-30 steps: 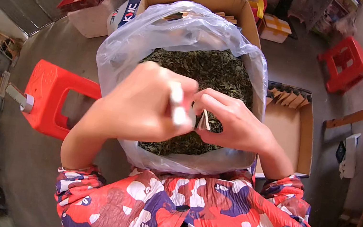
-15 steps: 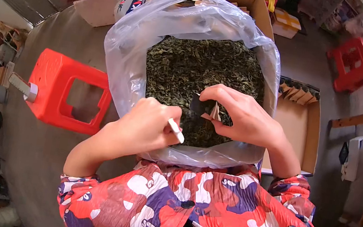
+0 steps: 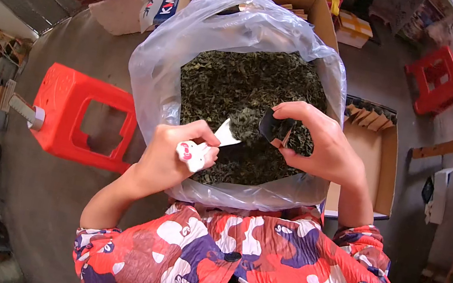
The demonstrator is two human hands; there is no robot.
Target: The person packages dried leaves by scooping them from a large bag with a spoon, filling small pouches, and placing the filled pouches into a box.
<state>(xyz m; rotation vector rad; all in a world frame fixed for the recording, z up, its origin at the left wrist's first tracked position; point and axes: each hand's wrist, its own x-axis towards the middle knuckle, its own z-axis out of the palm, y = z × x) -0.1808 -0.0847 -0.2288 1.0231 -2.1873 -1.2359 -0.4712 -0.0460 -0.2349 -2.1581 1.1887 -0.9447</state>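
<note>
Dried leaves (image 3: 237, 83) fill a clear plastic bag (image 3: 158, 63) that lines a cardboard box. My left hand (image 3: 170, 153) is closed around a small white scoop (image 3: 227, 134) whose handle end shows a cartoon face with a pink bow. The scoop's flared end sits over the leaves, with a few leaf bits beside it. My right hand (image 3: 325, 147) pinches a small paper pouch (image 3: 267, 126), dark outside and brown at its edge, with its mouth spread. The pouch is held above the leaves, to the right of the scoop and apart from it.
To the right stands a cardboard tray (image 3: 371, 161) with several brown pouches along its far side. A red stool (image 3: 76, 115), with a tape roll (image 3: 35, 117) on it, is at left. Another red stool (image 3: 436, 80) stands far right. Behind the bag is a cardboard box (image 3: 322, 13).
My left hand has turned, bringing the scoop's flared end up out of the leaves and into view. My right hand has shifted slightly right and up with the pouch, which is more spread.
</note>
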